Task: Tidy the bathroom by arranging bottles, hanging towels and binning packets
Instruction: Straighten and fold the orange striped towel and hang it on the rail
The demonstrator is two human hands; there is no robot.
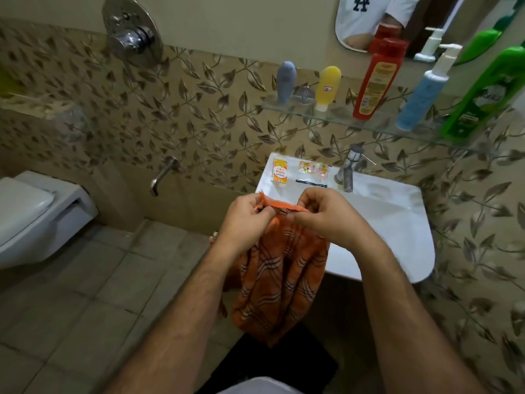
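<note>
An orange towel [279, 280] with dark wavy stripes hangs in front of the white sink [392, 220]. My left hand [245, 218] and my right hand [326, 214] each pinch its top edge, held taut between them. On the sink's back rim lie an orange-and-white packet [279, 170], several small sachets [314, 168] and a black strip [311, 182]. The glass shelf [335, 116] above carries a grey bottle [285, 81], a yellow bottle [328, 86], a red bottle [379, 78], a blue pump bottle [424, 95] and a green bottle [483, 95].
A chrome tap [349, 169] stands at the sink's back. A white toilet [37, 214] is at the left. A wall spout [163, 174] and a shower mixer [132, 39] are mounted on the leaf-patterned tiles. A mirror [369, 18] hangs above the shelf. A dark mat [272, 362] lies on the floor.
</note>
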